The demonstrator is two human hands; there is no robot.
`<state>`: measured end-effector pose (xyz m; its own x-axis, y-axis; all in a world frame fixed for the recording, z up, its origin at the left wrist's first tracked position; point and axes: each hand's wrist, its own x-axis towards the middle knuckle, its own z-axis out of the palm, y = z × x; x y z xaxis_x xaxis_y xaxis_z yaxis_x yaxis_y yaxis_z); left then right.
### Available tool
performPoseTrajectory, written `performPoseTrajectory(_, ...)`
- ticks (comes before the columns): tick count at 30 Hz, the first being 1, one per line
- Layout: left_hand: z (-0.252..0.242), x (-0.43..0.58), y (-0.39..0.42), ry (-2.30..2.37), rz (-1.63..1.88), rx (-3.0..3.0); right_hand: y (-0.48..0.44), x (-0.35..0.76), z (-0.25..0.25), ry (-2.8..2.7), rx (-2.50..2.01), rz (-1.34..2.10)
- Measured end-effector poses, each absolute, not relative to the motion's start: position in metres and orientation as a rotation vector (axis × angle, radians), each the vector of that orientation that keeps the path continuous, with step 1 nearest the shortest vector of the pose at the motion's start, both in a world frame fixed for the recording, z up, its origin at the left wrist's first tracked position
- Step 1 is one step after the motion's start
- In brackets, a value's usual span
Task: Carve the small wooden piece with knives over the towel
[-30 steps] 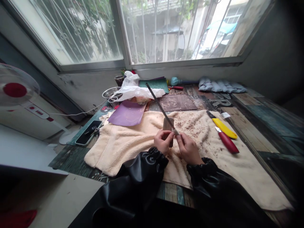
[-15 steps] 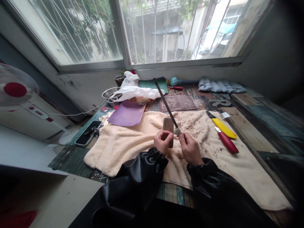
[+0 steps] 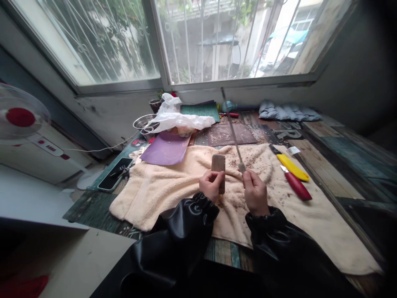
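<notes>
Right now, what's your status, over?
Left hand grips wood block. Right hand holds file, clear of block. Shavings on towel.

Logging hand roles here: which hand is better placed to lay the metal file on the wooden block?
Likely the right hand: it grips the long thin metal file by its lower end, raised beside the small brown wooden block, which the left hand holds upright.

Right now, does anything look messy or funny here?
Yes. Brown shavings are scattered over the cream towel, mostly around the wooden block in the left hand and the long file in the right hand. The towel is rumpled too.
</notes>
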<state>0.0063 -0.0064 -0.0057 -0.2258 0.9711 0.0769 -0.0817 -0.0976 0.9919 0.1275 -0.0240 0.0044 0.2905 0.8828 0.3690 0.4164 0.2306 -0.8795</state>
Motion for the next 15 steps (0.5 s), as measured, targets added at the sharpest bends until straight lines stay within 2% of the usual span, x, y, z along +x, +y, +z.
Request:
performPoseTrajectory(7, 0.004, 0.006, -0.011, 1.187, 1.467, 1.132, -0.029, 0.118, 0.011, -1.476, -1.383, 0.389)
performPoseTrajectory(15, 0.007, 0.009, -0.013, 1.129, 1.407, 0.914, -0.031, 0.114, 0.010, -1.658, -1.346, 0.337)
